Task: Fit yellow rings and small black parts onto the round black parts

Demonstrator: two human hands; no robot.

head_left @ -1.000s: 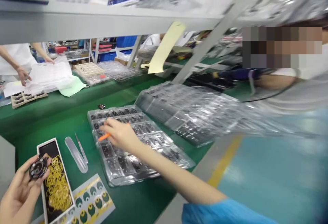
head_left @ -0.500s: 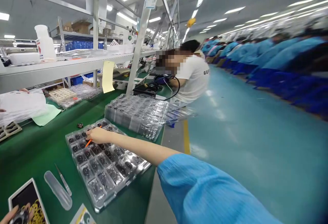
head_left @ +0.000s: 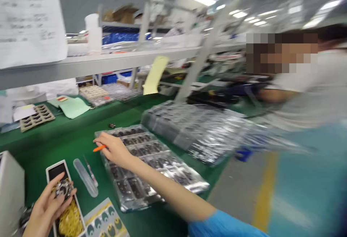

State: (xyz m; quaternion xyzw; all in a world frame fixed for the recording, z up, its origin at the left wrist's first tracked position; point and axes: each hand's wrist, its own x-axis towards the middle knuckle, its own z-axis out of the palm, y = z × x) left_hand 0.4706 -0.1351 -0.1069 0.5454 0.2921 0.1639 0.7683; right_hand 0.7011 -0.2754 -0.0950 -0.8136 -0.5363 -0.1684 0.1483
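My right hand (head_left: 115, 149) reaches out over a clear plastic tray (head_left: 151, 173) of small dark parts on the green bench and pinches an orange stick (head_left: 99, 148), its tip pointing left past the tray's near corner. At the lower left, my left hand (head_left: 48, 204) holds a round black part (head_left: 63, 188) between thumb and fingers. It hovers over a white-rimmed black box (head_left: 55, 170) filled with yellow rings (head_left: 69, 219).
Metal tweezers (head_left: 90, 171) and a clear cap (head_left: 85, 177) lie between box and tray. A sticker sheet (head_left: 105, 220) sits at the near edge. A stack of clear trays (head_left: 195, 128) stands behind. A co-worker in white (head_left: 306, 85) works at the right. A shelf (head_left: 121, 59) overhangs the bench.
The view has swung back down and left toward the bench. My right hand has drawn toward the tray's left edge with the orange stick. My left hand and its round part have come back into view.
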